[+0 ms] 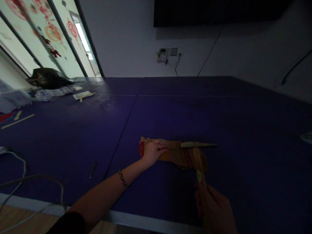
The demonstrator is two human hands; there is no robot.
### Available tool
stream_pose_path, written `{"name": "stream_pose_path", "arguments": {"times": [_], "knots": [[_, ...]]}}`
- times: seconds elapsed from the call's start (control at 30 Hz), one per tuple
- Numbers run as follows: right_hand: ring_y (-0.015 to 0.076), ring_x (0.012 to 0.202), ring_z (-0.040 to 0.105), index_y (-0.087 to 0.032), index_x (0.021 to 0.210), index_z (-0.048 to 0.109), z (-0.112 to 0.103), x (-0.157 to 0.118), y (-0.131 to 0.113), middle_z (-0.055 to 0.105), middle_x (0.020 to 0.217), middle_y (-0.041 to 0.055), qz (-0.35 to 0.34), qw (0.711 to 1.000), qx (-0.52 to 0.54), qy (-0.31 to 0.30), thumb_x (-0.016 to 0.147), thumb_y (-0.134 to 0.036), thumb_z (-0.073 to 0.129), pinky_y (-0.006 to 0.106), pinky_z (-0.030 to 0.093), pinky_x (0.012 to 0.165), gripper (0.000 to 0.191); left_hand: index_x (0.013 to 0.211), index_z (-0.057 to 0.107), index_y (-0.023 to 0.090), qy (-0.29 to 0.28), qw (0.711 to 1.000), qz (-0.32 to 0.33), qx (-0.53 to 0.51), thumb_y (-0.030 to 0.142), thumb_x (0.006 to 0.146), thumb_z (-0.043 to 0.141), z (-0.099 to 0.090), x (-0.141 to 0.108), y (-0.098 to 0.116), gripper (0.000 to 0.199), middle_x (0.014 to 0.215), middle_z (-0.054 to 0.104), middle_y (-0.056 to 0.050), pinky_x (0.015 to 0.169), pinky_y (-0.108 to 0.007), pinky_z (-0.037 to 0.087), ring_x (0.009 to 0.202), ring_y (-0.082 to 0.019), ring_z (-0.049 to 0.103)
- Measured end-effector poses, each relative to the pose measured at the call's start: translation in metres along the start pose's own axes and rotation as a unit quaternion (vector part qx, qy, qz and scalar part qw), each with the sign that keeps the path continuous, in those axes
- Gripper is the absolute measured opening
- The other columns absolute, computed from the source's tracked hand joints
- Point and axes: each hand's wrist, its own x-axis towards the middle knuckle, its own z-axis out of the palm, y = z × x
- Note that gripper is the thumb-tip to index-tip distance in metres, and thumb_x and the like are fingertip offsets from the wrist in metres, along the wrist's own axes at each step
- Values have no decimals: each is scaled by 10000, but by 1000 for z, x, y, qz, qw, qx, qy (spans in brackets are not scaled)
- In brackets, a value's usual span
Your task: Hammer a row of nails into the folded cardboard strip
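A torn strip of brown cardboard (pixel 176 155) with red printed patches lies flat on the dark blue table. My left hand (pixel 153 152) rests on its left part, thumb and fingers pinched together; whatever is between the fingertips is too small to make out. Many small dark marks dot the cardboard just right of those fingertips. My right hand (pixel 214 208) is closed around the wooden handle of a hammer (pixel 200 167). The hammer's long head, tapering to a point on the right, is over the cardboard's right part; whether it touches cannot be told.
The blue table (pixel 117 130) has seams across it. A dark pen-like tool (pixel 93 169) lies left of my forearm. Cables (pixel 31 177) loop over the left front edge. Farther left are pale strips (pixel 18 121), a white pad (pixel 83 95) and a dark bag (pixel 48 78).
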Motion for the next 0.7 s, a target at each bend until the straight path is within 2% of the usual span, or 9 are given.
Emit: {"name": "stream_pose_path", "arguments": {"times": [0.13, 0.23, 0.4, 0.53, 0.7], "knots": [[61, 253, 339, -152, 612, 526, -2, 2, -1, 411, 361, -72, 7, 999, 46, -2, 504, -629, 625, 178, 254, 244, 499, 730, 707, 193, 8, 1000, 11, 4, 259, 736, 599, 2, -1, 0, 126, 727, 625, -12, 645, -225, 422, 695, -135, 569], [60, 252, 334, -157, 586, 520, -4, 1, 0, 409, 362, -66, -28, 999, 45, -4, 549, -632, 597, 182, 253, 246, 482, 712, 707, 200, 8, 1000, 9, -1, 262, 734, 601, 3, -1, 0, 126, 702, 621, -7, 633, -219, 419, 687, -134, 565], [81, 282, 381, -183, 446, 467, -10, -14, -8, 404, 319, -39, -98, 988, -120, -17, 672, -596, 510, 191, 295, 291, 472, 717, 707, 198, 6, 1000, 10, -5, 261, 738, 595, 4, -1, 1, 130, 728, 628, -10, 646, -217, 420, 710, -136, 567], [103, 290, 434, -197, 543, 529, -11, -25, -19, 462, 345, -33, -130, 970, -189, -77, 701, -527, 506, 199, 335, 312, 367, 706, 706, 199, 15, 1000, 7, -13, 262, 733, 601, 4, -1, 2, 126, 738, 627, -8, 649, -218, 426, 692, -133, 571], [106, 276, 429, -199, 530, 537, 3, -26, -26, 440, 324, -38, -181, 949, -241, -95, 699, -464, 519, 211, 320, 317, 315, 646, 693, 175, 14, 1000, 13, -12, 251, 722, 614, 6, 0, 0, 133, 743, 641, -18, 661, -228, 432, 712, -148, 579]]}}
